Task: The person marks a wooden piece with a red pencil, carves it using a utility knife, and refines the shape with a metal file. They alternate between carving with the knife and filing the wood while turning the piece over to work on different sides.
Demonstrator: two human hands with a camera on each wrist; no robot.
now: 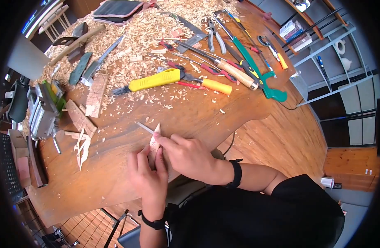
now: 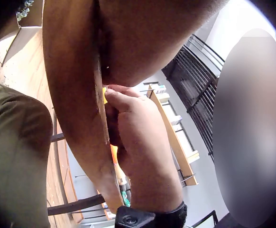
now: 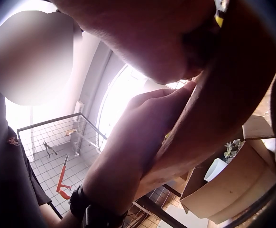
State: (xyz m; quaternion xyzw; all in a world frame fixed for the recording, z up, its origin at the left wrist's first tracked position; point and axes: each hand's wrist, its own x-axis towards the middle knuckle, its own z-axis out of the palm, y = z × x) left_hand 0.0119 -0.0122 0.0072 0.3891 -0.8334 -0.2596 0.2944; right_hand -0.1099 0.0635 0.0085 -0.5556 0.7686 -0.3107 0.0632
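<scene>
In the head view my left hand (image 1: 148,175) holds a small pale piece of wood (image 1: 154,144) between thumb and fingers, close over the tabletop. The piece tapers to a point that faces away from me. My right hand (image 1: 190,159) pinches a thin grey strip-like tool (image 1: 145,127), its free end pointing to the far left and crossing beside the wood's tip. The rest of the tool is hidden under the fingers, so I cannot tell its kind. Both hands nearly meet at the wood. In the left wrist view my right hand (image 2: 145,147) shows above the table edge.
Wood shavings (image 1: 144,37) cover the far tabletop. A yellow-handled tool (image 1: 154,80), pliers (image 1: 216,39), a wooden-handled tool (image 1: 237,74) and a green-handled saw (image 1: 250,60) lie beyond my hands. At left stand a metal vise (image 1: 45,111) and wood offcuts (image 1: 80,118). The table's edge (image 1: 250,120) curves at right.
</scene>
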